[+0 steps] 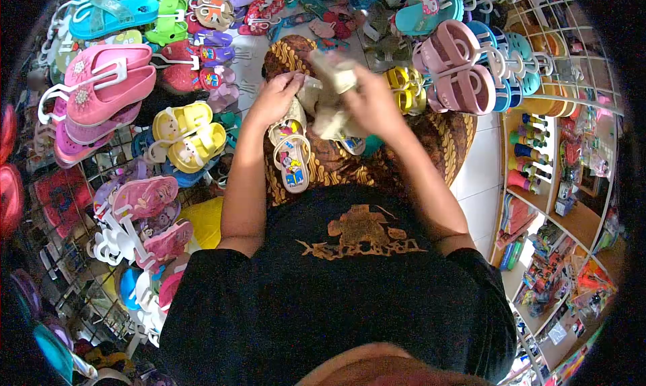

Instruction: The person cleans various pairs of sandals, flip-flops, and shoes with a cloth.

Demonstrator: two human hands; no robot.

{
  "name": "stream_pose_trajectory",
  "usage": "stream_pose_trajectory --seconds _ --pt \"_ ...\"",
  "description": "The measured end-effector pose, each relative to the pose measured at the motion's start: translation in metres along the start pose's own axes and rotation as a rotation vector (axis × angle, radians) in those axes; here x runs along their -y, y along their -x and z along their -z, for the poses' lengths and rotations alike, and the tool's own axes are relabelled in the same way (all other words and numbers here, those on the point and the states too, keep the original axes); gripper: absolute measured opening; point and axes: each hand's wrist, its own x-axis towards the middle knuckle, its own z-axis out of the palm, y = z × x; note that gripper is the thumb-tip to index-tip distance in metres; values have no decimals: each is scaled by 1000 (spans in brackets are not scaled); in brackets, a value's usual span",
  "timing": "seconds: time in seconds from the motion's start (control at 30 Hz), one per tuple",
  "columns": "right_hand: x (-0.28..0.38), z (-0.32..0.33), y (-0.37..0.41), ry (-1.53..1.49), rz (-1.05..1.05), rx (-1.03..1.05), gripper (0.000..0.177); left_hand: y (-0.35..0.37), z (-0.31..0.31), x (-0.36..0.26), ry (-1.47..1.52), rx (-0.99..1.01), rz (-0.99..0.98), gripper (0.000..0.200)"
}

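My left hand [274, 102] is closed at the upper end of a pale child's sandal [293, 165] with a colourful cartoon print on its footbed. My right hand [374, 104] is blurred by motion, its fingers curled round a pale beige bundle [331, 120] that I cannot make out clearly. Part of a second printed sandal [352, 145] shows below the bundle. Both hands are over my lap, which is covered by a brown batik-patterned cloth [444, 140].
Wire racks on the left hold pink shoes [111, 83], yellow sandals [190, 137] and several others on white hangers. Mauve sandals [461, 66] hang close on the right, near yellow sandals [406, 90]. Shelves [538, 197] with packaged goods stand further right, beside white floor tiles [476, 181].
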Motion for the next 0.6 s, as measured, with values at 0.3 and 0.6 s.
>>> stream_pose_trajectory --seconds 0.3,0.6 --pt "0 -22 26 366 267 287 59 10 1 -3 -51 -14 7 46" --pt "15 58 64 70 -92 380 51 7 7 -18 247 -17 8 39"
